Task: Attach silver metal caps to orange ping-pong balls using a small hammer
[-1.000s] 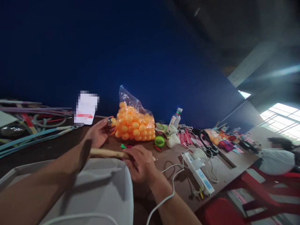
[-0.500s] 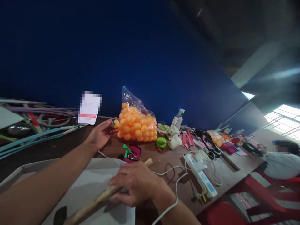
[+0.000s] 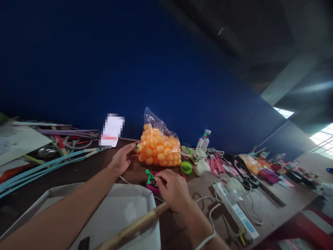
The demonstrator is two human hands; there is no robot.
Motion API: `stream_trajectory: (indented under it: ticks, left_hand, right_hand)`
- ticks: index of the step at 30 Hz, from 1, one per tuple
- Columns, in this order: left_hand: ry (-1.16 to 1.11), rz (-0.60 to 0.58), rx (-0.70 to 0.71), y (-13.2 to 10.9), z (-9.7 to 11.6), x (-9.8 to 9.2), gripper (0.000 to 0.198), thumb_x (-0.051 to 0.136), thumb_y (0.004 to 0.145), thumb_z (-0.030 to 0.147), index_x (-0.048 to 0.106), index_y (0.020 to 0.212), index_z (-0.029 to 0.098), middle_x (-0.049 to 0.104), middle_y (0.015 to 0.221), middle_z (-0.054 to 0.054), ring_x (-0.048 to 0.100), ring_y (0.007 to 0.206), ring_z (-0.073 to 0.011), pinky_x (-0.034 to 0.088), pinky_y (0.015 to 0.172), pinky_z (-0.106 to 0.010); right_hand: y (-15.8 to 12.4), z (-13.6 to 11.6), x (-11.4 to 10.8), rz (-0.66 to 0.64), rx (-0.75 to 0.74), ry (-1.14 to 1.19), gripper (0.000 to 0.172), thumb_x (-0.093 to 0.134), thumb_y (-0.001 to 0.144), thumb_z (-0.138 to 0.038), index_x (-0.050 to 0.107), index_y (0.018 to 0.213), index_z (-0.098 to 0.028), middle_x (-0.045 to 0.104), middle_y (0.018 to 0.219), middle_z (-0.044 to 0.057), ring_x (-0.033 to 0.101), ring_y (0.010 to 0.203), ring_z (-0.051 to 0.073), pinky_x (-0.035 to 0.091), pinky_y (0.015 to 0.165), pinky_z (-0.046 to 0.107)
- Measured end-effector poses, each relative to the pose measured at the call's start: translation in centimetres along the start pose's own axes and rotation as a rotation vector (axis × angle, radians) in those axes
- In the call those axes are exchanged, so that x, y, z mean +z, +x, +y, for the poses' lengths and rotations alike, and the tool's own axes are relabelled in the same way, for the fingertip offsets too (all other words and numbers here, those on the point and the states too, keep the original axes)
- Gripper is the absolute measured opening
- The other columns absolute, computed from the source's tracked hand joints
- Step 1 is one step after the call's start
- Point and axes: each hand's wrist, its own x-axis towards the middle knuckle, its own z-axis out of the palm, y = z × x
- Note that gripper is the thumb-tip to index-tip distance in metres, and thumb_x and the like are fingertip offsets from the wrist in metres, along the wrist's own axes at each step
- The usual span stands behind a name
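My left hand [image 3: 122, 160] reaches forward and pinches a small dark, shiny object against the clear bag of orange balls [image 3: 160, 146]. My right hand [image 3: 172, 187] rests on the brown table with its fingertips pinched at a small pink piece with a green bow [image 3: 151, 180]. What the fingers hold there is hidden. A wooden-handled hammer [image 3: 130, 227] lies across the grey tray [image 3: 78, 201], its handle end under my right wrist.
Light-blue and purple rods [image 3: 49, 161] lie at the left. A green roll [image 3: 186, 167], a paper cup [image 3: 199, 154], a bottle [image 3: 203, 140], a white power strip with cables [image 3: 238, 208], black scissors [image 3: 240, 166] and coloured craft pieces spread to the right. Blue wall behind.
My right hand let go of the hammer handle and moved forward to the pink piece with the green bow. The hammer now lies on the tray. My left hand stayed at the bag.
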Motion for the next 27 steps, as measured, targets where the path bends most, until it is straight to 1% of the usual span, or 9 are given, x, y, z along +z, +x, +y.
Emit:
stream_trajectory:
  ticks: [2, 4, 6, 10, 15, 20, 27]
  left_hand:
    - [0.006, -0.006, -0.001, 0.1, -0.1, 0.0, 0.030, 0.066, 0.090, 0.032, 0.064, 0.117, 0.018, 0.069, 0.115, -0.008, 0.068, 0.091, -0.0218, 0.059, 0.074, -0.041]
    - [0.012, -0.016, 0.000, 0.1, -0.1, 0.0, 0.030, 0.065, 0.090, 0.033, 0.064, 0.116, 0.018, 0.069, 0.114, -0.008, 0.069, 0.090, -0.0217, 0.059, 0.074, -0.041]
    - [0.018, -0.023, 0.003, 0.2, -0.2, -0.1, 0.029, 0.065, 0.090, 0.033, 0.065, 0.115, 0.018, 0.069, 0.113, -0.008, 0.069, 0.089, -0.0213, 0.059, 0.073, -0.041]
    - [0.022, -0.026, 0.016, 0.1, -0.3, -0.1, 0.029, 0.066, 0.090, 0.033, 0.064, 0.116, 0.018, 0.069, 0.114, -0.008, 0.069, 0.090, -0.0215, 0.059, 0.074, -0.041]
    - [0.029, -0.023, 0.023, 0.1, -0.3, -0.1, 0.029, 0.066, 0.090, 0.032, 0.065, 0.115, 0.018, 0.069, 0.113, -0.008, 0.069, 0.090, -0.0215, 0.059, 0.074, -0.041]
    - [0.066, -0.021, 0.005, 0.2, -0.6, -0.2, 0.028, 0.066, 0.090, 0.032, 0.065, 0.114, 0.018, 0.069, 0.114, -0.008, 0.069, 0.090, -0.0217, 0.059, 0.074, -0.041]
    - [0.123, -0.015, -0.014, 0.0, -0.7, -0.2, 0.029, 0.066, 0.090, 0.031, 0.065, 0.115, 0.018, 0.069, 0.114, -0.008, 0.068, 0.089, -0.0214, 0.059, 0.073, -0.041]
  right_hand:
    - [0.8, -0.3, -0.8, -0.168, 0.009, -0.180, 0.027, 0.048, 0.098, -0.029, 0.074, 0.099, -0.025, 0.074, 0.101, 0.004, 0.070, 0.091, 0.018, 0.046, 0.074, 0.026]
    - [1.8, -0.7, -1.3, -0.279, -0.014, -0.279, 0.026, 0.051, 0.094, -0.026, 0.077, 0.090, -0.021, 0.076, 0.095, 0.008, 0.071, 0.088, 0.022, 0.047, 0.070, 0.028]
    - [2.9, -1.1, -1.5, -0.329, -0.044, -0.311, 0.023, 0.056, 0.088, -0.023, 0.078, 0.084, -0.018, 0.077, 0.088, 0.011, 0.073, 0.085, 0.026, 0.047, 0.068, 0.029]
    - [4.7, -1.6, -1.3, -0.405, -0.105, -0.367, 0.022, 0.060, 0.080, -0.017, 0.080, 0.088, -0.018, 0.078, 0.089, 0.013, 0.074, 0.088, 0.029, 0.047, 0.067, 0.030]
    - [5.5, -1.2, -0.9, -0.450, -0.135, -0.398, 0.023, 0.063, 0.075, -0.017, 0.080, 0.090, -0.021, 0.079, 0.089, 0.010, 0.074, 0.087, 0.028, 0.046, 0.063, 0.029]
    - [5.4, -0.6, -0.4, -0.435, -0.138, -0.386, 0.024, 0.060, 0.078, -0.021, 0.080, 0.091, -0.019, 0.078, 0.090, 0.012, 0.074, 0.086, 0.028, 0.046, 0.064, 0.030]
    - [5.2, -0.2, 0.2, -0.419, -0.159, -0.356, 0.024, 0.060, 0.078, -0.018, 0.080, 0.090, -0.019, 0.078, 0.089, 0.014, 0.074, 0.086, 0.029, 0.047, 0.066, 0.031]
